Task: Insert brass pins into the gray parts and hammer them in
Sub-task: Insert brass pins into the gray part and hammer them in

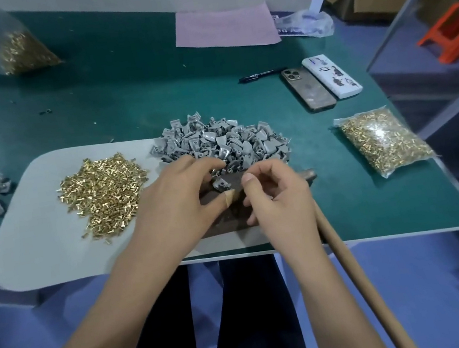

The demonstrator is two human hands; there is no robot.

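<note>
One small gray plastic part (pixel 220 183) is sitting on the dark metal block (pixel 228 204), the left hand (pixel 178 197) pinching it steady. The right hand (pixel 273 194), fingers curled, is closing in from just right of it; any pin there is hidden.

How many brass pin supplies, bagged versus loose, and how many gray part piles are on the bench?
Bags of brass pins: 2, far left and right
Loose brass pin piles: 1
Gray part piles: 1
Total: 4
</note>
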